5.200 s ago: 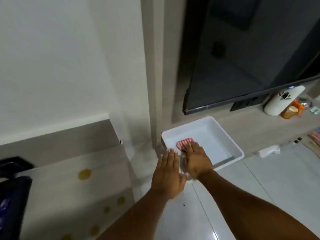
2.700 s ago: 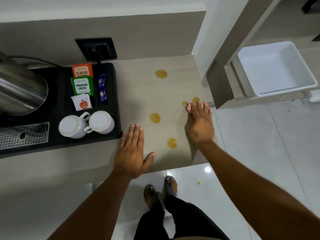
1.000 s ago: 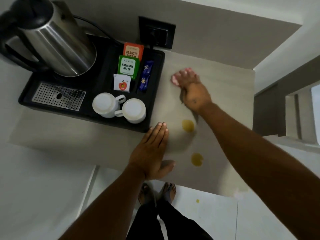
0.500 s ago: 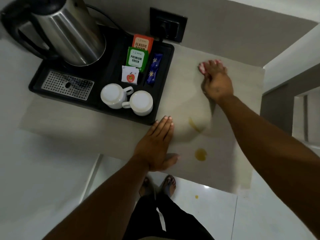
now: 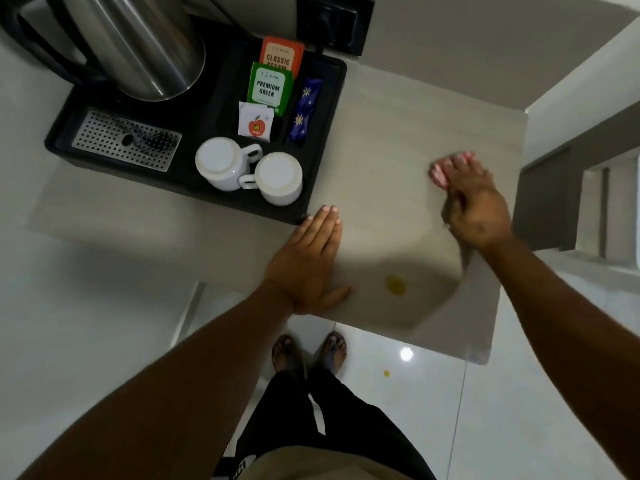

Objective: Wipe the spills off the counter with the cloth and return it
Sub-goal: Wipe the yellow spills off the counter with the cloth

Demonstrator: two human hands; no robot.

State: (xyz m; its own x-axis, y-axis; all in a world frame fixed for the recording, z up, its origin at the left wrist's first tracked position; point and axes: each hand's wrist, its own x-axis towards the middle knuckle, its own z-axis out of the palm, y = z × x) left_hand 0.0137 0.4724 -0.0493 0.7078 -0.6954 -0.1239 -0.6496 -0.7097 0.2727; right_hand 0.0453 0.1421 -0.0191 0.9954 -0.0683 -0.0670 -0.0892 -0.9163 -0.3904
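Observation:
A pale wood-grain counter (image 5: 381, 140) fills the middle of the head view. My right hand (image 5: 474, 206) presses a pink-and-white cloth (image 5: 439, 172) flat on the counter's right part; only the cloth's edge shows past my fingertips. One round yellow spill (image 5: 395, 284) lies near the counter's front edge, left of and nearer than my right hand. My left hand (image 5: 308, 268) rests flat on the counter with fingers together, holding nothing, just in front of the black tray.
A black tray (image 5: 194, 192) on the left holds a steel kettle (image 5: 145, 46), two upturned white cups (image 5: 249, 173) and tea sachets (image 5: 270, 84). A wall socket (image 5: 336, 20) sits behind. A small yellow drop (image 5: 387, 373) lies on the white floor by my feet.
My right hand has swept the cloth toward me and to the right. The smeared spill in the middle of the counter is gone; one spill remains. My left hand stays put.

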